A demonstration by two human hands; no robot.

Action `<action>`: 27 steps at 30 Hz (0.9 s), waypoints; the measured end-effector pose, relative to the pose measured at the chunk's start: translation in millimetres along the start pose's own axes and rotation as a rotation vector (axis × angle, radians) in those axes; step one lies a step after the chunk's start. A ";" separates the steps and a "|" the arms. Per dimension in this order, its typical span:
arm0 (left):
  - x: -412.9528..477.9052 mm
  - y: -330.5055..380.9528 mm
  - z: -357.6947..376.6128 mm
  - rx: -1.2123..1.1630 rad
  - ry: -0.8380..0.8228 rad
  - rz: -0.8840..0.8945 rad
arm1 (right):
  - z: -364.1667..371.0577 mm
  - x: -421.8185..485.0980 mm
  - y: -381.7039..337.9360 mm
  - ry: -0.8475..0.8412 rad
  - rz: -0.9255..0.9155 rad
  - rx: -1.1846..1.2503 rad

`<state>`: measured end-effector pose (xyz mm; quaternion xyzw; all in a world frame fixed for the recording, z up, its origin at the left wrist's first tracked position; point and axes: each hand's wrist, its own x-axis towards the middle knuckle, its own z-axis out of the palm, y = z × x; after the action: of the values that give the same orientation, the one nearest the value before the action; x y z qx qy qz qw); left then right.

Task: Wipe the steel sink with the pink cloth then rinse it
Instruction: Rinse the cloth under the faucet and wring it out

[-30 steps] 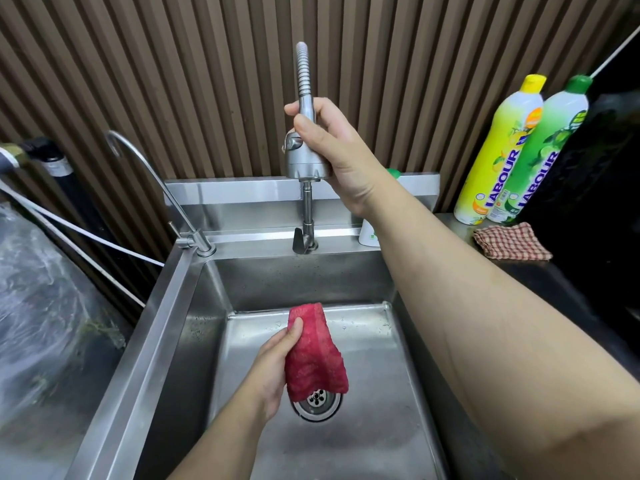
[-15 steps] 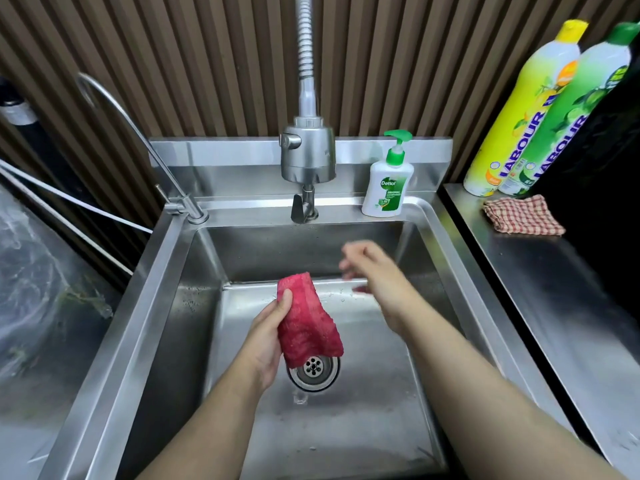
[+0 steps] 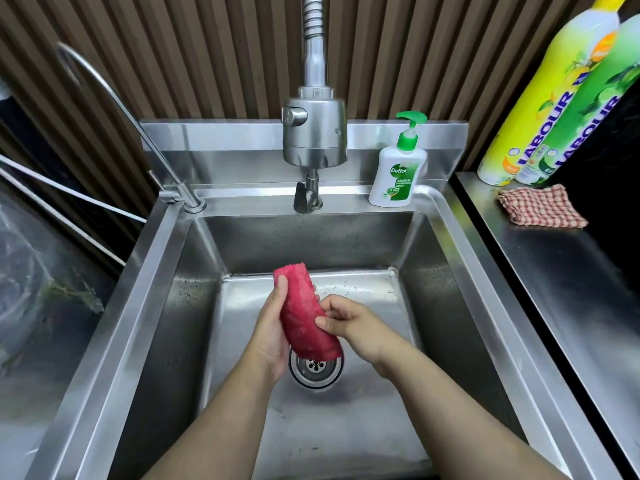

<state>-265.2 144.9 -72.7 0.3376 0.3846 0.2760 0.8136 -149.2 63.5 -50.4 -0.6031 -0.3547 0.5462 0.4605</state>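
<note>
Head view: main risk here is the pink cloth slipping, since it's rolled loosely and looks wet, so a weak pinch could be dropping it straight onto the drain strainer directly below, possibly blocking drainage once rinsing starts. Second risk: no water is visibly running from the pull-down sprayer head, so any wringing now is likely just squeezing residue back onto the steel sink floor. The Dettol soap bottle is sitting on the back ledge, well apart from both hands, so a knock looks unlikely. Pose: the left hand is cupping the cloth from the left, thumb lying along its upper end, fingers wrapped behind and clamped on it. The right hand is coming in from the right, fingertips pinching the cloth's middle, also closed on it. Both forearms are angling down into the basin, holding the cloth tilted above the drain, apparently not touching the floor.
</note>
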 end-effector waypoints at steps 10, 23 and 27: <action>1.6 -1.2 5.4 -0.071 0.127 0.020 | -2.3 11.1 10.3 0.303 0.077 -0.158; -1.3 -6.5 9.3 -0.113 0.096 0.188 | 15.5 32.0 23.0 0.126 0.489 0.736; -2.1 -6.0 9.8 -0.112 0.083 0.180 | 17.4 32.6 23.8 0.098 0.537 0.748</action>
<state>-257.3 136.4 -71.7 0.3131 0.3703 0.3825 0.7865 -163.2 89.1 -83.3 -0.4914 0.0578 0.7074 0.5047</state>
